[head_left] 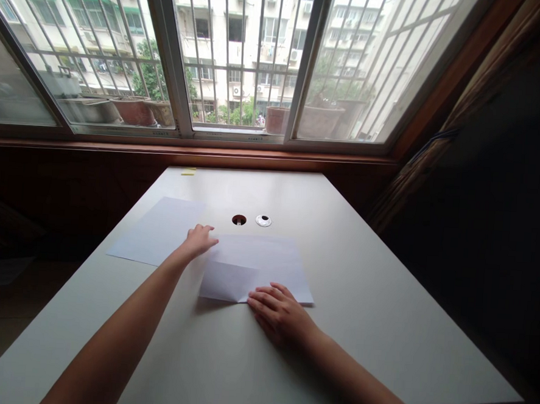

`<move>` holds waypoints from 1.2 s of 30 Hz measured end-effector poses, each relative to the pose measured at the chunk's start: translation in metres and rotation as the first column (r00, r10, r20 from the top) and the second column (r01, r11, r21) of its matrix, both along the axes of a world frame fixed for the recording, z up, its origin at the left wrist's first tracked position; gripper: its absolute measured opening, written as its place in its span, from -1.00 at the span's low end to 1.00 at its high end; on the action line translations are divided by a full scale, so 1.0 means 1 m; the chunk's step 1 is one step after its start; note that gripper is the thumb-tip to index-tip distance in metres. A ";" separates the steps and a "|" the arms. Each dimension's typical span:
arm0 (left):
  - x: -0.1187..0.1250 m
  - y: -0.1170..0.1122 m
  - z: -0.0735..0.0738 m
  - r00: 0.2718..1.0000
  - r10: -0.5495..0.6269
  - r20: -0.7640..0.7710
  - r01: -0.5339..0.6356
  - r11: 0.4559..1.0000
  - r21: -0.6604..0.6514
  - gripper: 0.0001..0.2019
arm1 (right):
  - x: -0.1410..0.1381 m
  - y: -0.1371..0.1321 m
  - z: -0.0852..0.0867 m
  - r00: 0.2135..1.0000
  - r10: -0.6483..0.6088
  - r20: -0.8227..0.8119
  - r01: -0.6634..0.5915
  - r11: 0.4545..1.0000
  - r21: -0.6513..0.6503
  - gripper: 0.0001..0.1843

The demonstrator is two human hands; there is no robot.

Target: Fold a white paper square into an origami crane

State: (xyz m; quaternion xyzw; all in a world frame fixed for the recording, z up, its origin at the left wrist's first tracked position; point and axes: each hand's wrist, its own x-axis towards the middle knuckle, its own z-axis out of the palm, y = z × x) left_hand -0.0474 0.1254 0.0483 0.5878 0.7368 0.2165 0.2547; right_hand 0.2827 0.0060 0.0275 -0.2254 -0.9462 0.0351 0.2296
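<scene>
A sheet of white paper (266, 256) lies on the table, with a flap folded over its near left part and a corner of that flap at the near edge. My right hand (279, 312) rests flat on the paper's near edge, fingers stretched out side by side. At the paper's far left corner is my left hand (200, 240), thumb and forefinger apart; whether it touches the paper I cannot tell. Left of it, partly behind my left forearm, lies a second flat sheet (153, 231), pale and unfolded.
The white table (372, 330) narrows toward the window. A round cable hole (239, 220) and its silver cover (264, 221) sit beyond the paper. Small yellow strips (188, 171) lie at the far left edge. A curtain (438, 139) hangs at the right.
</scene>
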 end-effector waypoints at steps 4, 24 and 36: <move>0.003 0.009 0.000 0.982 -0.074 -0.174 0.069 0.997 -0.030 -0.52 | 0.001 0.000 -0.001 1.000 0.006 0.013 -0.006 1.000 -0.001 -0.61; 0.011 0.033 0.024 0.994 -0.108 0.018 0.110 0.978 -0.176 -0.43 | 0.002 -0.001 -0.006 0.999 -0.016 0.028 0.016 1.000 -0.012 -0.58; 0.022 -0.016 -0.002 0.615 -0.045 0.787 -0.022 0.997 0.074 -0.11 | 0.000 0.002 -0.005 1.000 -0.011 0.018 0.011 1.000 -0.002 -0.60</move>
